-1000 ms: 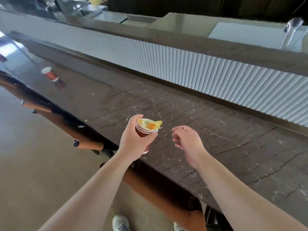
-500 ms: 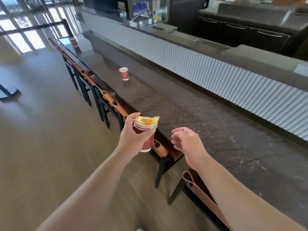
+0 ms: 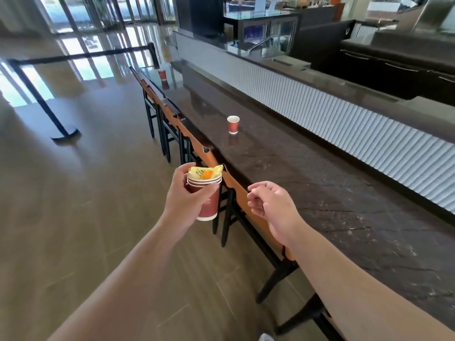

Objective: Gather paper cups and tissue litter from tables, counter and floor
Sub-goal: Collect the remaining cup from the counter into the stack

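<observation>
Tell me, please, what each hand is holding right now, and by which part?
The left hand grips the stack of red paper cups around its upper side, just below the rims. The right hand holds nothing.

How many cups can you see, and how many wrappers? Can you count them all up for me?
Red paper cups stacked in the left hand: 4, by the rims showing
Red paper cups standing on the counter: 2, one near, one far
Yellow wrappers in the stack: 1
Total: 7
</observation>
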A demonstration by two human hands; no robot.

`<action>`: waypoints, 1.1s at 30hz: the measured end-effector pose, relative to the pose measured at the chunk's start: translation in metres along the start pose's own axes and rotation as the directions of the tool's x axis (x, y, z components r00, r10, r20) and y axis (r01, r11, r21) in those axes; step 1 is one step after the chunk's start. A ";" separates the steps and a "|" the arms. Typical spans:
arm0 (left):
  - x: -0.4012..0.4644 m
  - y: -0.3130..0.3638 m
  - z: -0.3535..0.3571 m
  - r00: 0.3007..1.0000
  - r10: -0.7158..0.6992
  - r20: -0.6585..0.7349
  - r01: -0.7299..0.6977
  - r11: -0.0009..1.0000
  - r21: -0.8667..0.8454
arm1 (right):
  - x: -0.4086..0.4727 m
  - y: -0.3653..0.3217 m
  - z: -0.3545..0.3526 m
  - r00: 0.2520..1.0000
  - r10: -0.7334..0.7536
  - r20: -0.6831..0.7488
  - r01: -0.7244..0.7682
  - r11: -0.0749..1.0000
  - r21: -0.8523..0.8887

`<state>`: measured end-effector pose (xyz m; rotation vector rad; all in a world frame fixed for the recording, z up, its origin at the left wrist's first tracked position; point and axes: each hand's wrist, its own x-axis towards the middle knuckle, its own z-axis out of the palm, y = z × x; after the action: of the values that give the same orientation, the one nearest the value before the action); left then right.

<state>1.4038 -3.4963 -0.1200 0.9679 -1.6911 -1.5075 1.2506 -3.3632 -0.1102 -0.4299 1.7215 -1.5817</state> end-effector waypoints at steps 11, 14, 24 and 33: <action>0.102 -0.027 -0.037 0.999 -0.026 -0.046 0.025 0.999 -0.024 | 0.106 -0.007 0.061 0.997 0.048 0.066 -0.051 0.998 0.042; 0.149 -0.038 -0.040 0.998 -0.041 -0.050 0.040 0.999 -0.018 | 0.155 -0.006 0.074 0.994 0.063 0.086 -0.067 0.997 0.040; 0.315 -0.021 -0.024 0.999 -0.042 -0.026 0.042 0.999 0.007 | 0.320 -0.057 0.099 0.997 0.039 0.065 -0.046 0.992 0.115; 0.408 -0.015 -0.046 0.998 -0.056 -0.039 0.055 0.998 -0.010 | 0.396 -0.078 0.135 0.998 0.032 0.061 -0.039 0.992 0.119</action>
<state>1.2392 -3.8728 -0.1287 1.0410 -1.6411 -1.5204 1.0643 -3.7437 -0.1465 -0.3801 1.5723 -1.6207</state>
